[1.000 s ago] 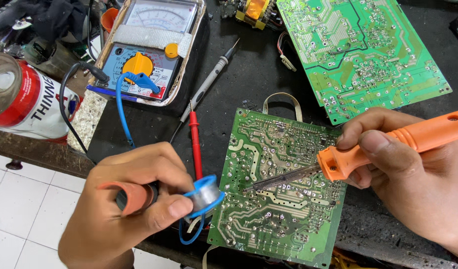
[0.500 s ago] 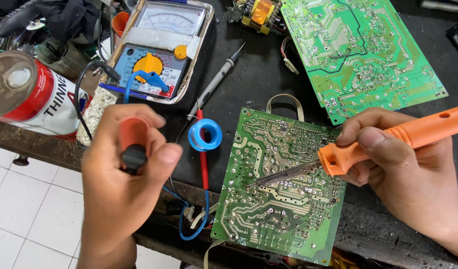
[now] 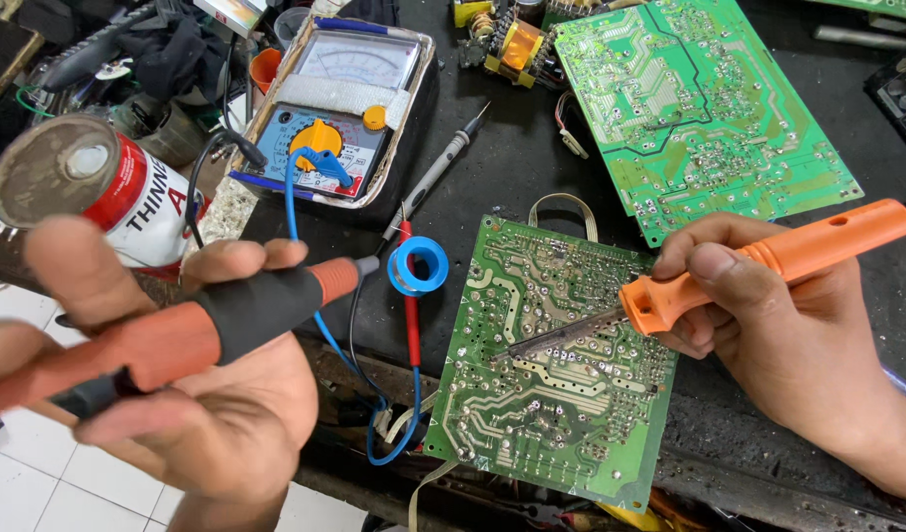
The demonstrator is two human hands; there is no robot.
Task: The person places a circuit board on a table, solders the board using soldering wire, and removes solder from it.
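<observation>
Orange soldering iron pinched in right hand, tip on green circuit board lying flat on surface. Left hand loosely curled around desoldering pump. Board likely stiff, fragile; hold by edges.

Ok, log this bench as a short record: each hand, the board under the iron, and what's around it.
Left hand: holds orange pump tool with black sleeve, raised off the bench
Right hand: grips orange soldering iron
Iron tip: on the near green circuit board
Nearby: blue solder spool, analog multimeter, second green board, metal can
</observation>
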